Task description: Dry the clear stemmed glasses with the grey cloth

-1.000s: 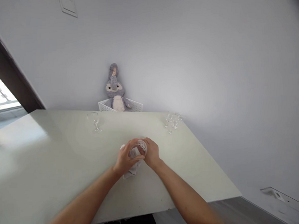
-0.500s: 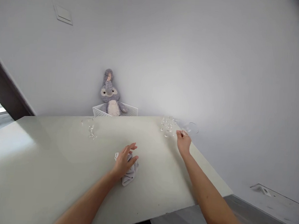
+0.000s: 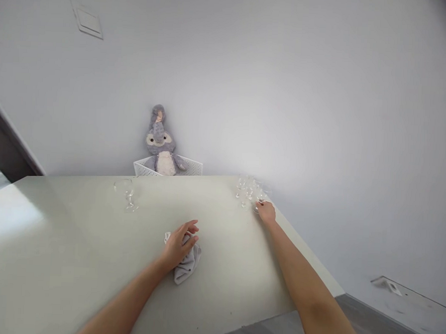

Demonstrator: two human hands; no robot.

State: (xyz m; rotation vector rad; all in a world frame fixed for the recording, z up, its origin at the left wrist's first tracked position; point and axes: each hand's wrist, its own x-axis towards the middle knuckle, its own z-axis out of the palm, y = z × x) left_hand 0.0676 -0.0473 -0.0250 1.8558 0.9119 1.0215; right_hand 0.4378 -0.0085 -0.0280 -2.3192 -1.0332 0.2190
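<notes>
Two bare hands were out over one pale table (image 3: 91,260). One glass was at the right hand (image 3: 264,210), near the table's far right corner; the fingers were drawn together at its low part, though the hand hid the exact grip. At least three more stemmed glasses (image 3: 244,190) were clustered just beside it, upright, their clear bowls overlapping so much that a firm count could not be made. One lone glass (image 3: 130,202) stood well apart from these, toward the far left of the table.

One grey cloth (image 3: 188,265) lay crumpled near the middle of the table, under the left hand (image 3: 181,247). That hand was loosely open, fingers bent and thumb spread away from them, gripping nothing that could be seen; it covered part of the cloth, and whether the palm pressed on it could not be told.

Beyond the far edge, one plush toy (image 3: 160,146) sat in one white perforated basket (image 3: 144,169), whose lower part the table hid. One switch plate (image 3: 89,23) was on the wall (image 3: 323,117), upper left.
</notes>
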